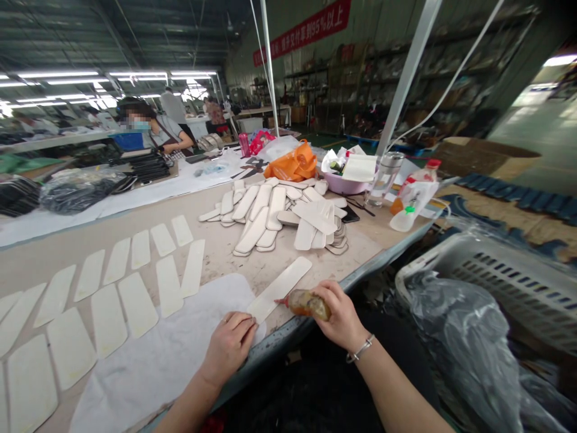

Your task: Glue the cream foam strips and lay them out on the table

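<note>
My right hand (336,310) is wrapped round a squeeze bottle (309,304) of amber liquid, tilted on its side with its red nozzle tip at a long pale strip (283,285). The near end of that strip is under the fingers of my left hand (234,337), which are closed on it at the table's front edge. Beneath lies a white cloth (180,361). Rows of pale panels (108,319) are laid out to the left. Beyond the strip is a heap of similar pale pieces (265,210).
Behind the heap are an orange bag (295,162) and a purple basin (347,182). A clear jar (383,180) and bottles stand at the right edge. A grey crate (496,258) with plastic is beside the table. Across the table, a person (166,135) works near black pieces.
</note>
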`<state>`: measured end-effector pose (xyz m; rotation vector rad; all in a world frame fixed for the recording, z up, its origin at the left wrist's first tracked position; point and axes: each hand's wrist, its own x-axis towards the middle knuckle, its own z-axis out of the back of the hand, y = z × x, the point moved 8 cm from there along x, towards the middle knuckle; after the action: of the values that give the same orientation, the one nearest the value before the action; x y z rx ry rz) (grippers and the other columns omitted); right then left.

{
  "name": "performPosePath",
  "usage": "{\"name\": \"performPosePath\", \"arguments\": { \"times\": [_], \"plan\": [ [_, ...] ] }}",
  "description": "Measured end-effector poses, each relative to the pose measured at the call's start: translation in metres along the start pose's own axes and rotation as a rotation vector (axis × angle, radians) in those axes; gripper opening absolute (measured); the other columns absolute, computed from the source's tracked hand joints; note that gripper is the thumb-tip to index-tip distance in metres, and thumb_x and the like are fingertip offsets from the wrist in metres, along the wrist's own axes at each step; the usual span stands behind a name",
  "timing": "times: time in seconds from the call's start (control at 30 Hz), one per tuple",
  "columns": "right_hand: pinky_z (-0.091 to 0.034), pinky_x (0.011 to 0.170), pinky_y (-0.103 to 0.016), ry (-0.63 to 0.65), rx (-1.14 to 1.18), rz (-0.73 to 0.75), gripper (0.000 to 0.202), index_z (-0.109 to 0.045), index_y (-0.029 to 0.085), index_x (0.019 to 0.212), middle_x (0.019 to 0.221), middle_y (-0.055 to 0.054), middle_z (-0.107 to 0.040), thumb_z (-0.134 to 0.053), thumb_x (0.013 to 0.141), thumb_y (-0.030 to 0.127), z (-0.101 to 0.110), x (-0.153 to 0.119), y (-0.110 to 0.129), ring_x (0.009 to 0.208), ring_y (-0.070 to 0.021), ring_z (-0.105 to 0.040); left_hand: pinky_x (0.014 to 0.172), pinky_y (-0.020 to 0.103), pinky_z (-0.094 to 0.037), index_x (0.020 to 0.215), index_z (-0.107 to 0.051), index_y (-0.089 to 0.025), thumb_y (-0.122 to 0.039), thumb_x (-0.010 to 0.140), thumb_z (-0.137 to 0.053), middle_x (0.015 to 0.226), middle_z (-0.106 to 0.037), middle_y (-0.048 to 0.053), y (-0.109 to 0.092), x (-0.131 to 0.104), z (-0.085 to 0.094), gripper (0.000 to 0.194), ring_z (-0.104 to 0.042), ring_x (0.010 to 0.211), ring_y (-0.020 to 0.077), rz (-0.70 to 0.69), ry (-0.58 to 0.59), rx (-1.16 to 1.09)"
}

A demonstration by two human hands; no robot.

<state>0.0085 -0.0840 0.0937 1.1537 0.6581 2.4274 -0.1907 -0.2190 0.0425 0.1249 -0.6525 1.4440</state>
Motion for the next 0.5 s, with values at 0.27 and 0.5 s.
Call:
{"name": "performPosePath", "arguments": {
  "times": [0.27, 0.5],
  "plan": [
    [-0.054, 0.078, -0.042, -0.300, -0.393, -0.179, 0.035, -0.054, 0.022, 0.112, 0.107, -0.010, -0.050, -0.059, 0.078, 0.018, 0.041, -0.004, -0.045, 0.094, -0.0269, -0.055, 0.079, 0.036, -0.052, 0.094, -0.066, -0.017, -0.017, 0.090, -0.053, 0.092, -0.065, 0.007, 0.001, 0.001, 0.001, 0.014, -0.060, 0.085, 0.0182, -0.006, -0.005, -0.020],
    [-0.053, 0.082, -0.043, -0.307, -0.236, -0.189, 0.028, -0.052, 0.023, 0.111, 0.103, -0.009, -0.051, -0.060, 0.084, 0.026, 0.033, -0.004, -0.038, 0.094, -0.0253, -0.056, 0.078, 0.035, -0.053, 0.093, -0.065, -0.017, -0.017, 0.090, -0.053, 0.091, -0.065, 0.007, -0.001, 0.002, 0.003, 0.013, -0.059, 0.084, 0.0180, -0.010, -0.018, -0.028]
  ]
}}
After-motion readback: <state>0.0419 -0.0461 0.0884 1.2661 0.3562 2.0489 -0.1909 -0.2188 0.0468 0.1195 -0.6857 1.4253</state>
